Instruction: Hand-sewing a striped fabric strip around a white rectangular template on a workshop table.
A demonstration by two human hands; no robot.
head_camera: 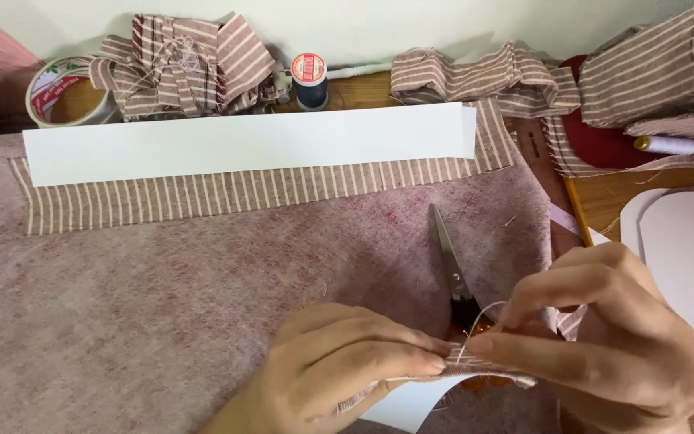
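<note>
L hand (339, 366) pinched on striped fabric strip (475, 371), btm centre over felt mat (162, 297) | R hand (604, 329) pinching same strip + white thread (479, 317) | scissors (451, 261) flat just behind | paper strip (242, 141) far back on tabletop (604, 201)

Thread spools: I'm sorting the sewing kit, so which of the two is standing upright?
The dark spool with the red top, at the back by the striped scraps, stands on end. The pale spool at right lies on its side.
</note>
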